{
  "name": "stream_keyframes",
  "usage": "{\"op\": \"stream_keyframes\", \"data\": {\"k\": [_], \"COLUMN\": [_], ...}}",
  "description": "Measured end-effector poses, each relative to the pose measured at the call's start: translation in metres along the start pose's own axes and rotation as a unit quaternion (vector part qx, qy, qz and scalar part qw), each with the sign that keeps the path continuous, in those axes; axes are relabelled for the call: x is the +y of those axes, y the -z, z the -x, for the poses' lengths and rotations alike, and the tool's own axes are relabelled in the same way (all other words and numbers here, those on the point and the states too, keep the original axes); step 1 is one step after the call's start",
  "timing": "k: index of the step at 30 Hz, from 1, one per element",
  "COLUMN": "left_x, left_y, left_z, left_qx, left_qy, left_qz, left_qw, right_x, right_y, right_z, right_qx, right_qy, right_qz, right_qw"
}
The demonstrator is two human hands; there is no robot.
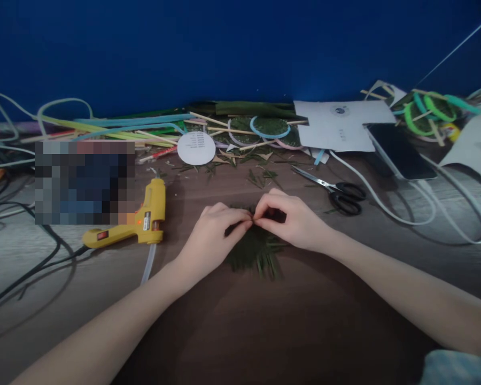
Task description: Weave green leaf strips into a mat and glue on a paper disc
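Both hands meet over a bundle of dark green leaf strips (254, 251) on the brown table. My left hand (216, 230) is closed in a pinch, its thumb and forefinger touching the tips of the other hand. My right hand (291, 216) pinches at the same spot, with a gap showing inside the curl of its fingers. Whatever sits between the fingertips is too small to make out. Loose green clippings (262, 177) lie just beyond the hands.
A yellow hot glue gun (150, 214) lies at left, its cord trailing off. Scissors (332, 188) with black handles rest at right. Behind are a phone (401, 151) with a white cable, white paper (339, 125), a round label (196, 148) and coloured pipe cleaners (132, 123).
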State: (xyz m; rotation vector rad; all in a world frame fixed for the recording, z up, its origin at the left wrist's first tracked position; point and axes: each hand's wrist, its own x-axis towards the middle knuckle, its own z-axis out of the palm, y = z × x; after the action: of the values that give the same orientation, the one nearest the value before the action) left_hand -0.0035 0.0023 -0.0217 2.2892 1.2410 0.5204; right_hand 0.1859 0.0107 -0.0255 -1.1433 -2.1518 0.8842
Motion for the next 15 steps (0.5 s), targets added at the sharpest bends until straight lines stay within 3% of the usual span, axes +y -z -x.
{"op": "stream_keyframes", "data": {"k": [8, 15], "left_x": [0.002, 0.0016], "left_y": [0.001, 0.001], "left_z": [0.0002, 0.0004], "left_qx": [0.01, 0.007], "left_qy": [0.004, 0.009], "left_qz": [0.011, 0.01], "left_qw": [1.0, 1.0], "right_x": [0.0008, 0.0045], "right_y": [0.0057, 0.0023], "right_z": [0.0002, -0.0008], "right_qx": [0.049, 0.016], "right_qy": [0.033, 0.009], "right_qz": [0.088, 0.152], "right_qw": [0.994, 0.988]}}
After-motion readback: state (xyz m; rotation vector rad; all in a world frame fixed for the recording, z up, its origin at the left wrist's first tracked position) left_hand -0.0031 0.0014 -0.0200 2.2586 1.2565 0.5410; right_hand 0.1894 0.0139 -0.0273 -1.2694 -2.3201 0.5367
